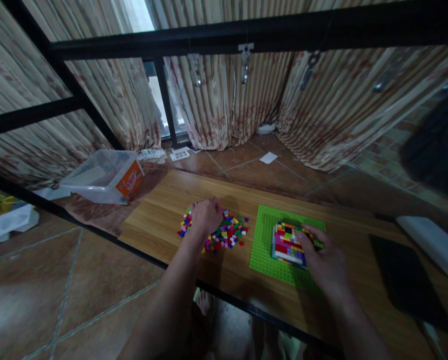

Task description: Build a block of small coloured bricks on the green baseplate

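Note:
Loose toy bricks [227, 234] in many colours lie in a spread pile on the wooden table. My left hand [206, 216] is over this pile, fingers curled down into it; what lies between the fingertips is hidden. To the right is a green studded baseplate [261, 245]. On it stands a low, layered toy brick structure [286, 245], with a multicoloured top and pale sides. My right hand [327, 257] grips its right side, the thumb on top and the fingers bent along the far edge. Part of the structure is covered by that hand.
A clear plastic box [99, 175] with an orange label sits beyond the table's left end. A dark flat object [407, 280] and a white rounded object [432, 245] lie at right. A black metal bar [224, 42] crosses above, before curtains [224, 100].

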A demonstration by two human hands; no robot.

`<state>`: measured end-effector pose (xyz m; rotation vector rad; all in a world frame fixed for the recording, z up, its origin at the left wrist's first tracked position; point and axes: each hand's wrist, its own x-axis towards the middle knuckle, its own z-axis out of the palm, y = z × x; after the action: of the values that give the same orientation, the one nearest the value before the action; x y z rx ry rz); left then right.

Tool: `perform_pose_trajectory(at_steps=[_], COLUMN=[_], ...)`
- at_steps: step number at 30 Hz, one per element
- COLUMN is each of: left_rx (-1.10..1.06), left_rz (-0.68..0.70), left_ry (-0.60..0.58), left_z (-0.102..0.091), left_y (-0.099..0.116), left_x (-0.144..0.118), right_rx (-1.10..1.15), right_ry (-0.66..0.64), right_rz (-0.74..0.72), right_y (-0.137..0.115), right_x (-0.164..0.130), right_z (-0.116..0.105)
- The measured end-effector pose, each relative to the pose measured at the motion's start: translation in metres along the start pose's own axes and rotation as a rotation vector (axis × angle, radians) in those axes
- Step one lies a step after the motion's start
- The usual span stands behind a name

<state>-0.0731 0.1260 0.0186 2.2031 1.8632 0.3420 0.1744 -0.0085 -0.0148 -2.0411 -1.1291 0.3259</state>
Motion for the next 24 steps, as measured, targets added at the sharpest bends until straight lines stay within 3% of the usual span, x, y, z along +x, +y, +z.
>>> perform_pose_trajectory(at_steps=[6, 9, 16, 24], left_rx=[-0.102, -0.112, 0.015, 0.006], left_rz=[0.354, 0.455, 0.356, 0.358], left_ry=[0.004, -0.029, 0.006, 0.009], left_z=[0.009, 0.018, 0.034, 0.032], left_y=[0.018, 0.032, 0.05, 0.054], left_x=[-0.01, -0.016, -0.021, -0.018], right_rx=[0.008, 0.019, 0.037, 0.124], right_ry=[-0.004, 0.004, 0.008, 0.055], right_rz=[-0.001, -0.007, -0.04, -0.073], right_y=[-0.003, -0.003, -0.002, -0.002], right_x=[0.0, 0.0, 0.0, 0.0], right_z=[-0.001, -0.001, 0.0, -0.001])
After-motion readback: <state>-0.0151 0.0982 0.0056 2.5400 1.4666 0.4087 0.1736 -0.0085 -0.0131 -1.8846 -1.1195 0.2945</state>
